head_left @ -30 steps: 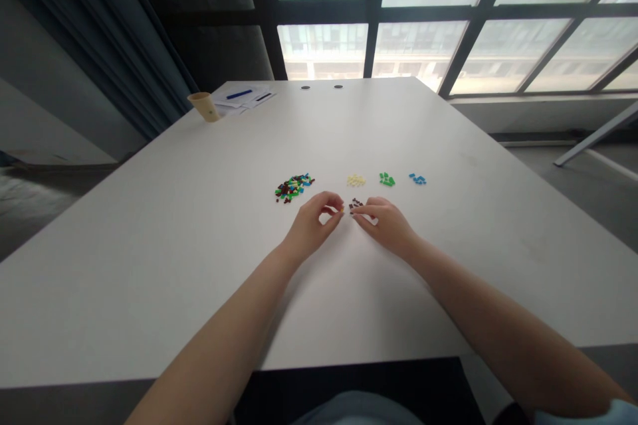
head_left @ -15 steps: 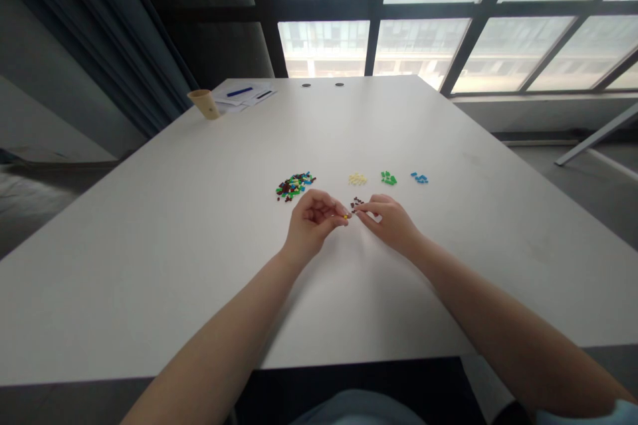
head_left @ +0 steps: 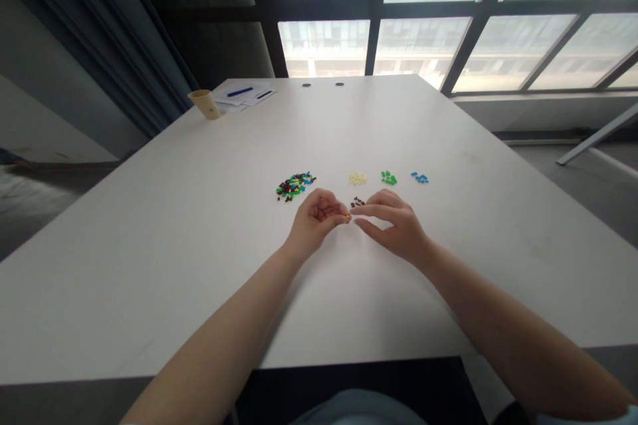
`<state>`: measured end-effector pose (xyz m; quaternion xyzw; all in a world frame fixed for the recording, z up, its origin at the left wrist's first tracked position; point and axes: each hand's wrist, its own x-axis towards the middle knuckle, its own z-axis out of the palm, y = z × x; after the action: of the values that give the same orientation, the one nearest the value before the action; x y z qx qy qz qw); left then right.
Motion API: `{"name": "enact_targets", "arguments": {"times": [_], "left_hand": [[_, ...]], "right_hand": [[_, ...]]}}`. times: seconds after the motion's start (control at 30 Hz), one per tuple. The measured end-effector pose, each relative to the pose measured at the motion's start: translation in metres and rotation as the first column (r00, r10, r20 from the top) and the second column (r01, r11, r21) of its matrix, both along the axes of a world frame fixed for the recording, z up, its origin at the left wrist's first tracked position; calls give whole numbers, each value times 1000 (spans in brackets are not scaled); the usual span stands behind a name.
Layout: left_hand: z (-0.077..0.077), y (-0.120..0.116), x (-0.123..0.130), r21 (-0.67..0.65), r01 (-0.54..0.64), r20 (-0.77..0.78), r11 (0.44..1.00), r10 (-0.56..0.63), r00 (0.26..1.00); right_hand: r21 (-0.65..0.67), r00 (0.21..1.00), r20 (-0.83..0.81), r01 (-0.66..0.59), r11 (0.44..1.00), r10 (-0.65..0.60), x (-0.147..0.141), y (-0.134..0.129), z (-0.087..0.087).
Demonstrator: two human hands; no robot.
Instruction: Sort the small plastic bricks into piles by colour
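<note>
Between the thumb and fingertips of my left hand (head_left: 315, 218) is a tiny yellow-orange piece (head_left: 347, 216), like a small building brick. My right hand (head_left: 391, 220) is just to the right of it, thumb and forefinger parted, the forefinger tip close to the piece; whether it touches I cannot tell. A small group of dark brown pieces (head_left: 357, 201) lies right behind the fingertips, partly covered by my right hand. Beyond my left hand sits a mixed pile of coloured pieces (head_left: 294, 186).
Pale yellow pieces (head_left: 357, 178), green pieces (head_left: 389, 178) and blue pieces (head_left: 419, 178) lie in separate groups behind my hands on the white table (head_left: 199, 246). At the far left stand a tan cup (head_left: 205, 105) and papers (head_left: 234, 101) with a blue pen (head_left: 240, 91).
My right thumb and forefinger have come apart, and that hand has drawn slightly right. My left hand stays nearly in place with the yellow-orange piece.
</note>
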<state>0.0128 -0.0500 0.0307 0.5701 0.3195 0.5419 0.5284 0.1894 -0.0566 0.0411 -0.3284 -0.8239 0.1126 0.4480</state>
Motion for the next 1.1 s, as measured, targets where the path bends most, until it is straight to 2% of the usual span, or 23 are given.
{"name": "enact_targets", "arguments": {"times": [0.23, 0.53, 0.6, 0.67, 0.73, 0.8, 0.93, 1.1], "left_hand": [[-4, 4, 0, -58, 72, -91, 996, -77, 993], [-14, 9, 1, -124, 77, -190, 989, -100, 977], [-16, 11, -1, -110, 30, -236, 993, -56, 970], [-17, 16, -7, -77, -55, -317, 996, 27, 948], [-16, 22, -16, -26, -157, -421, 987, 131, 897], [-14, 29, -27, 41, -254, -526, 966, 237, 817], [-10, 36, -41, 163, -370, -632, 914, 385, 673], [-10, 36, -43, 191, -384, -662, 903, 408, 629]], "right_hand": [[22, 998, 69, -11, 1000, 9, 2, 4, -7], [0, 948, 316, 36, 999, -34, 7, 8, -4], [-16, 944, 321, 88, 996, -79, 17, 17, -5], [-37, 929, 327, 193, 980, -171, 34, 29, -8], [-72, 891, 363, 320, 945, -274, 56, 42, -13], [-132, 845, 415, 421, 897, -336, 78, 53, -21], [-237, 798, 489, 510, 827, -352, 104, 66, -36], [-340, 807, 484, 530, 777, -339, 107, 69, -45]]}}
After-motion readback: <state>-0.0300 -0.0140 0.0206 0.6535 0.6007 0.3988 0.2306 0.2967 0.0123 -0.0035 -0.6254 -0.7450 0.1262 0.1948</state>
